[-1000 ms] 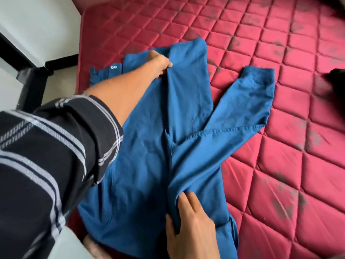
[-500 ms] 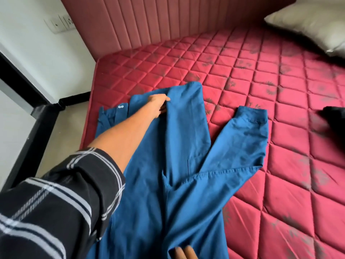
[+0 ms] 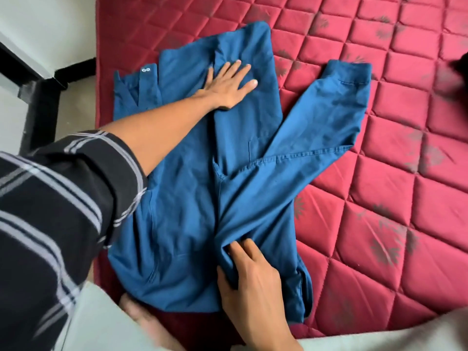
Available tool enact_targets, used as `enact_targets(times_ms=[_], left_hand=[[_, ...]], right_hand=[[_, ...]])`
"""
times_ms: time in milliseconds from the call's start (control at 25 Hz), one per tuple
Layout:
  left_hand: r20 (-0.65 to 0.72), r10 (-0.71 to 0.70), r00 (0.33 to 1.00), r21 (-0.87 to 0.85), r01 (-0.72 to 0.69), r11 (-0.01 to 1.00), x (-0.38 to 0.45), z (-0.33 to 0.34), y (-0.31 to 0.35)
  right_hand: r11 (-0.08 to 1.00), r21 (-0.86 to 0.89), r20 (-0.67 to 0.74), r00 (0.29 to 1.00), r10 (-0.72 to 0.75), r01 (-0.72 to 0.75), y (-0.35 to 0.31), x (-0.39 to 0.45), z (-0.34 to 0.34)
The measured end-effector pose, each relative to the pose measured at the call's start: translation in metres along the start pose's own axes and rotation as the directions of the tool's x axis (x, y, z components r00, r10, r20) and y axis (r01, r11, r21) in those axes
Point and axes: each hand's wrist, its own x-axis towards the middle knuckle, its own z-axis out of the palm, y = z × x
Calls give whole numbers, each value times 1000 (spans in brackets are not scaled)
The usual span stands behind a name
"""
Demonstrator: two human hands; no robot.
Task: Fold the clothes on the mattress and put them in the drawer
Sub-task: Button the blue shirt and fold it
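On the mattress (image 3: 379, 198) the blue shirt (image 3: 177, 198) lies spread, one side folded inward, a sleeve (image 3: 329, 117) trailing off to the right. My left hand (image 3: 228, 87) presses flat, fingers apart, near the collar. My right hand (image 3: 250, 282) pinches the folded edge low down. The cloth looks light, limp and creasy; I judge the sleeve cuff the next place to grip.
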Motion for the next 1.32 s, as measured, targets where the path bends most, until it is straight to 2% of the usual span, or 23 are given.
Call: enact_targets(times_ms=[120, 200, 240, 280, 320, 360, 400, 440, 520, 560, 600, 680, 760, 800, 840, 880, 920, 960, 1000, 1080, 1160, 1240, 1320], left_hand=[[135, -265, 955, 64, 259, 964, 6, -9, -19], [126, -344, 931, 154, 324, 933, 19, -28, -7], [52, -321, 946, 148, 311, 939, 22, -36, 11], [-61, -222, 973, 69, 226, 972, 25, -44, 36], [-148, -71, 986, -68, 61, 996, 23, -49, 67], [-207, 74, 976, -183, -112, 977, 15, -48, 104], [-223, 164, 961, -250, -219, 943, 4, -40, 144], [-187, 209, 960, -258, -254, 932, -14, -25, 181], [3, 271, 963, -96, -269, 958, -62, 4, 235], [72, 281, 957, -53, -278, 959, -75, 10, 246], [74, 254, 964, -61, -250, 966, -80, 9, 248], [-81, 175, 981, -223, -189, 956, -75, -15, 227], [-345, -90, 934, -446, -79, 892, -76, -62, 168], [-388, -251, 887, -574, -19, 819, -86, -85, 136], [-372, -391, 842, -709, 14, 705, -105, -104, 103], [-337, -556, 760, -832, 36, 554, -127, -122, 57], [-266, -700, 663, -915, 54, 400, -155, -136, 16], [-151, -787, 598, -970, 63, 235, -190, -144, -21], [-28, -822, 569, -995, 59, 75, -228, -148, -47], [113, -816, 567, -988, -24, -153, -296, -141, -84], [231, -812, 537, -921, -149, -361, -339, -133, -108], [316, -799, 512, -825, -266, -498, -362, -118, -135], [333, -749, 573, -752, -318, -577, -365, -92, -161]], right_hand=[[999, 36, 54, 998, 32, -34, -3, -4, 1], [994, 42, 124, 988, 93, -99, -3, -3, 1], [990, 39, 140, 982, 125, -132, -4, -2, 2], [987, 22, 144, 977, 154, -159, -4, 0, 5], [985, -9, 132, 976, 174, -175, -4, 3, 7], [983, -35, 109, 977, 182, -179, -3, 5, 9], [984, -42, 108, 978, 179, -175, -2, 6, 8], [985, -43, 112, 979, 170, -167, -1, 8, 7], [988, -21, 112, 982, 153, -152, -3, 7, 2], [990, 11, 112, 984, 141, -143, -3, 6, -2], [992, 34, 107, 987, 120, -124, -4, 5, -5], [996, 58, 70, 995, 65, -69, -5, 4, -9], [1000, -2, 26, 999, 21, -21, -3, 2, -9], [999, -38, 29, 999, 14, -13, -3, 2, -8], [997, -72, 38, 999, 5, -2, -4, 0, -6], [995, -101, 31, 999, -12, 15, -5, -1, -4], [992, -121, 18, 999, -28, 30, -4, -2, -3], [991, -130, 24, 999, -28, 31, -5, -4, -2], [990, -137, 41, 999, -24, 30, -6, -5, -2], [987, -157, 61, 998, -30, 39, -9, -8, 0], [988, -149, 65, 998, -20, 30, -10, -11, -1], [996, -84, 78, 996, -31, 38, -15, -17, -5], [999, -30, 174, 985, -21, 27, -22, -25, -20]])
